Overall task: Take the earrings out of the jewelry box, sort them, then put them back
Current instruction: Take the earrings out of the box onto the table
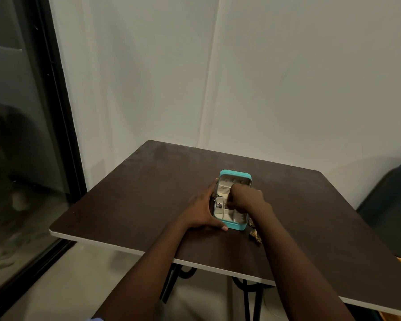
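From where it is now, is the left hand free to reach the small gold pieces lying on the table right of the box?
Probably not easily: the left hand braces the open teal jewelry box, and the right hand and forearm cross between it and the gold pieces.

The jewelry box (233,224) lies open on the table (134,193), nearer its front edge, lid toward the back edge. Left hand (200,212) rests against the box's left side; right hand (247,199) is over its compartments. Loose earrings (255,235) lie just right of the box's front corner.

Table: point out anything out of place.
Small gold pieces lie loose on the table, outside the open box at its near right corner, near the table edge. Nothing looks spilled or damaged.
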